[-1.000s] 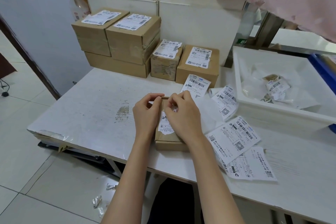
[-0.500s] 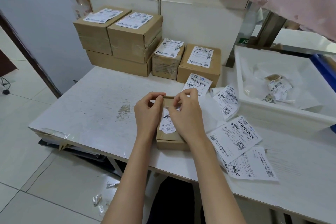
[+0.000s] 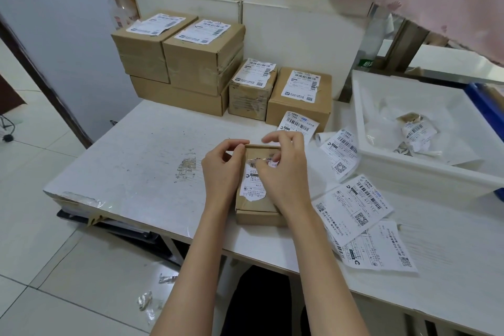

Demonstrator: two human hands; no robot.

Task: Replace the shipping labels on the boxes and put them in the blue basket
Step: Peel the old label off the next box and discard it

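- As we lean over the scuffed white bench (image 3: 141, 161), our left hand (image 3: 222, 172) curls round the far left corner of a small brown cardboard box (image 3: 257, 211), thumb and fingertips gripping its edge.
- Our right hand (image 3: 285, 174) pinches the top edge of the torn white shipping label (image 3: 252, 183) stuck to the box lid, the index finger raised above it; the label's upper part looks lifted and crumpled, though we cannot tell how much of it is free.
- The box lies flat near the front edge of the bench, between our forearms.
- Just to its right, loose white printed labels (image 3: 351, 204) lie fanned across the bench, some overlapping, one hanging close to the front edge.
- Behind the box, two small labelled brown cartons (image 3: 298, 106) stand side by side against the wall; to their left, two larger labelled cartons (image 3: 201, 63) sit atop a flat one.
- A clear plastic bottle (image 3: 120, 5) stands behind that stack.
- On the right, a white plastic tray (image 3: 425, 174) holds crumpled peeled labels and backing paper.
- Only a sliver of the blue basket (image 3: 488, 106) shows beyond the tray's far side.
- Scraps of clear tape (image 3: 146, 300) lie on the tiled floor below.
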